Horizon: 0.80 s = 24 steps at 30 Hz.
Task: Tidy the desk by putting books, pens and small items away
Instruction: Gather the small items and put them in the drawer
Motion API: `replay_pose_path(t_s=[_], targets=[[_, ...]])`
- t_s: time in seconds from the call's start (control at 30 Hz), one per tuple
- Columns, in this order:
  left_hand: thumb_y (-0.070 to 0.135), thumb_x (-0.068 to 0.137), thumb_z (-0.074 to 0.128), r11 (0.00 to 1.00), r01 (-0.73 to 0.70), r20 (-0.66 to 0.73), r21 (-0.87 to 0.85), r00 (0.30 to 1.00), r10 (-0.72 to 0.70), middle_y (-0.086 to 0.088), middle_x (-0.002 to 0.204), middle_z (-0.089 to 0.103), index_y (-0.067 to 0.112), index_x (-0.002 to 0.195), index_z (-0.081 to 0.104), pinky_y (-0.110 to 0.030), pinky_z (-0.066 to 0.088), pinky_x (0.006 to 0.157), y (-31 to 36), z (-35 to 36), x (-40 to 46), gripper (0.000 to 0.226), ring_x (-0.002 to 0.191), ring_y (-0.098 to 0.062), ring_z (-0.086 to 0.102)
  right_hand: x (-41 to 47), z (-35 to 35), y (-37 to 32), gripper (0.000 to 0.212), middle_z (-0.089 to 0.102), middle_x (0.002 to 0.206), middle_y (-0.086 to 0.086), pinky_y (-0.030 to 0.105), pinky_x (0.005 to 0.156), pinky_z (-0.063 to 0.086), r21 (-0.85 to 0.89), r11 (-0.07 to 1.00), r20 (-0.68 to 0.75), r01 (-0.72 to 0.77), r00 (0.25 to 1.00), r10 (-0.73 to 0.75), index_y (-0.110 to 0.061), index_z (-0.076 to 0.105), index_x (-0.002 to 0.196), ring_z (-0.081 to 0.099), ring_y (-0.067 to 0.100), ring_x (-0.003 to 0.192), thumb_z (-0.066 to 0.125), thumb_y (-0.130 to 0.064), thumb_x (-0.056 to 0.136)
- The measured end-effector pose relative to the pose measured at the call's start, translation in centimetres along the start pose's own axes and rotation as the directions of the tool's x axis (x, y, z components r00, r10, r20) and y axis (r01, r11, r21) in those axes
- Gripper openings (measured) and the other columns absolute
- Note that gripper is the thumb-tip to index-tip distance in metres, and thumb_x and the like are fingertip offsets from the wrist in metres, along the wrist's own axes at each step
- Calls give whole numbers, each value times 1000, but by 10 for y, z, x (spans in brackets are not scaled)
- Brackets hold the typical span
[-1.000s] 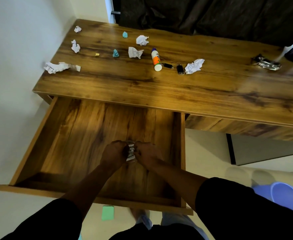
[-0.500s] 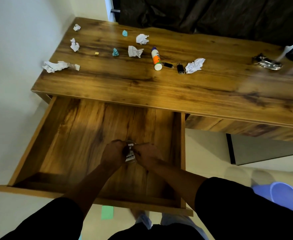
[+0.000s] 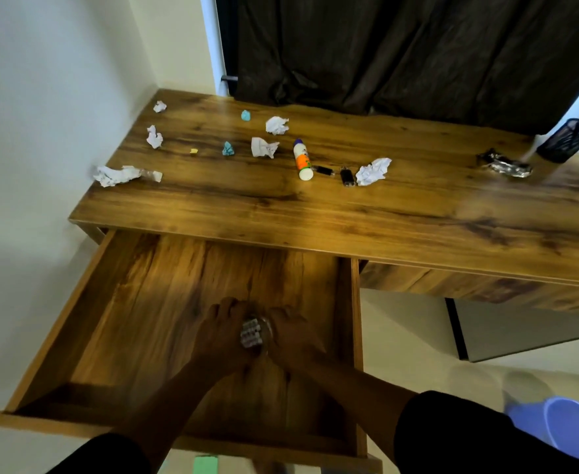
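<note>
1. A small silvery blister pack (image 3: 251, 333) sits between two hands inside the open drawer (image 3: 127, 323), its long axis running roughly from the near edge toward the desk, slightly tilted; which end leads cannot be made out.
2. The left hand (image 3: 223, 331) grips the pack's left edge with curled fingers; the right hand (image 3: 293, 333) grips its right edge the same way. Both hands clamp the pack, knuckles up.
3. The fingertips and the pack's underside are hidden, so whether it touches the drawer floor cannot be told. Motion blur softens the pack's detail.
4. Beyond the grip, on the desk top (image 3: 383, 220), a glue stick (image 3: 303, 159) lies with its white cap toward the drawer.
5. Just right of the stick lie two small dark items (image 3: 336, 173), too small to identify, then a crumpled paper ball (image 3: 372, 171).
6. Further paper scraps (image 3: 123, 174) lie far left of the grip.
7. Far right, a mesh pen holder (image 3: 565, 140) is cut off by the frame edge, with a crumpled foil piece (image 3: 507, 164) beside it.
</note>
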<state>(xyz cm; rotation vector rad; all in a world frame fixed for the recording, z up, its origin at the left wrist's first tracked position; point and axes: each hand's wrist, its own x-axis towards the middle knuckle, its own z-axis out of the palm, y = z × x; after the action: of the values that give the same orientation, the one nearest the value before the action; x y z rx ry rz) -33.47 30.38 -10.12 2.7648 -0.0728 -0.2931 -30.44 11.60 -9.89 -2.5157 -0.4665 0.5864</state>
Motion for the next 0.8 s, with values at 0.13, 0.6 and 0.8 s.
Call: replay_pose_path(t_s=[0.13,0.6,0.8], targets=[[84,43,57,999,2,99,39,995,-6,-4,142,48,17,145,47,-44,56,81,3,2,0,122,119,-33,52,5,0,-9,61,48,143,11,40,106,45,107,990,54,-92,995,86,-19,48,144,52,30,127,72,-27,89],[84,45,48,980,-77,204,185,978,38,8,139,46,29,138,51,-38,51,84,9,-15,11,108,122,-22,47,18,1,-13,47,69,114,11,20,95,47,87,989,-118,-120,985,130,-4,71,112,68,16,108,36,-33,107],[67,66,42,968,-202,165,148,970,178,6,134,55,34,131,59,-38,51,94,30,-48,52,76,123,-22,52,19,-54,-3,39,57,140,9,37,112,41,42,999,-64,28,998,-25,-14,57,138,53,24,129,54,-26,102]])
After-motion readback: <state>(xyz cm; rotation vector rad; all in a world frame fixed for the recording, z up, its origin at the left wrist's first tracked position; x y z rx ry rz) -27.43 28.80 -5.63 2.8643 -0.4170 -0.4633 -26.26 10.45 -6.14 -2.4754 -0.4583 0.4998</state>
